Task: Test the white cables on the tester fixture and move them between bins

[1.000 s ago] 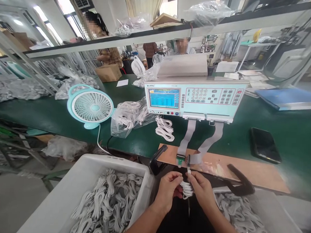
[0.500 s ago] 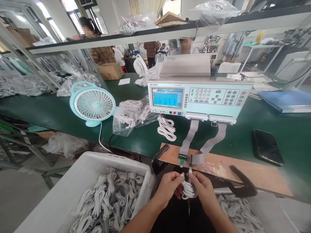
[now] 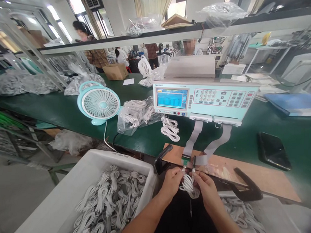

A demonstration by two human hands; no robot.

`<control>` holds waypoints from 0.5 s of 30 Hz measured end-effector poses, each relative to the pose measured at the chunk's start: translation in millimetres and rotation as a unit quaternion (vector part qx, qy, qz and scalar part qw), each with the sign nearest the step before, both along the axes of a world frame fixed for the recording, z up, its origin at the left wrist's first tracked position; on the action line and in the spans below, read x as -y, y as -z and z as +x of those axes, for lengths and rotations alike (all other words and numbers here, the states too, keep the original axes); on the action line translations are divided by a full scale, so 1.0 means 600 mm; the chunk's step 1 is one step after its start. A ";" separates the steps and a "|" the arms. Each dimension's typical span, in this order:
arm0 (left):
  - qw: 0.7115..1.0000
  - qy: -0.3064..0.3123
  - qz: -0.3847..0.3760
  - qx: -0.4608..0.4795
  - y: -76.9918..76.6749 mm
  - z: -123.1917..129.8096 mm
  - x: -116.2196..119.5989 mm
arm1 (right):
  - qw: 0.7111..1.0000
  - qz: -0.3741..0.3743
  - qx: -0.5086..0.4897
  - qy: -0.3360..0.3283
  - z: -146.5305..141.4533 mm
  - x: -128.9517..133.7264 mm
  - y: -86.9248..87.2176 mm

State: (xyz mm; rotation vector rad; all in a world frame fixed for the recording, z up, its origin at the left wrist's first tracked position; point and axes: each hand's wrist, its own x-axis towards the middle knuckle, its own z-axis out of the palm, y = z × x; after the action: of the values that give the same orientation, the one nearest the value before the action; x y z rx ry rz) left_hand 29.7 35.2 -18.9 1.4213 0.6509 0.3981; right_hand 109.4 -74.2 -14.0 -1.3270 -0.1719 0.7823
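1. Far left, the fan [image 3: 102,105] stands on the green table [image 3: 237,141] facing the near edge, presumably to cool the worker.
2. Near left, the white bin [image 3: 81,177] sits below table height, holding bundled cables, apparently within easy reach.
3. Left hand [image 3: 172,181]: closed in a pinch, thumb against fingers, on one plug end of the white cable coil [image 3: 186,182], right at the green connector [image 3: 185,162]. Full seating cannot be told.
4. The coil hangs between both hands, just off the table's near edge, which likely lets both ends reach the connectors.
5. Right hand [image 3: 206,184]: closed in a pinch on the coil's other end, below the black connector [image 3: 194,161], seemingly to keep it aligned.
6. Grey ribbon cables [image 3: 194,136] link the far instrument [image 3: 220,111] to this spot.
7. Right, a black clamp [image 3: 248,187] grips the wooden board [image 3: 269,181], probably against shifting.
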 end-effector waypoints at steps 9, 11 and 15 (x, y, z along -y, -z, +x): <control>0.990 -0.044 -0.118 0.055 -0.003 0.007 0.023 | 1.000 0.016 0.007 -0.023 0.005 0.002 0.010; 0.990 -0.052 -0.119 0.054 0.006 0.011 0.026 | 1.000 0.014 0.000 -0.019 0.006 0.001 0.010; 0.996 -0.069 -0.058 -0.005 0.002 0.006 0.035 | 0.999 -0.033 -0.007 0.003 0.004 0.003 0.001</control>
State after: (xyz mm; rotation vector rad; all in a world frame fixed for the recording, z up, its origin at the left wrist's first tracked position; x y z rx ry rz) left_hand 33.2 14.3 -20.4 1.2735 0.7714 0.4545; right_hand 112.1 -75.8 -14.5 -1.3839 -0.1313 0.7978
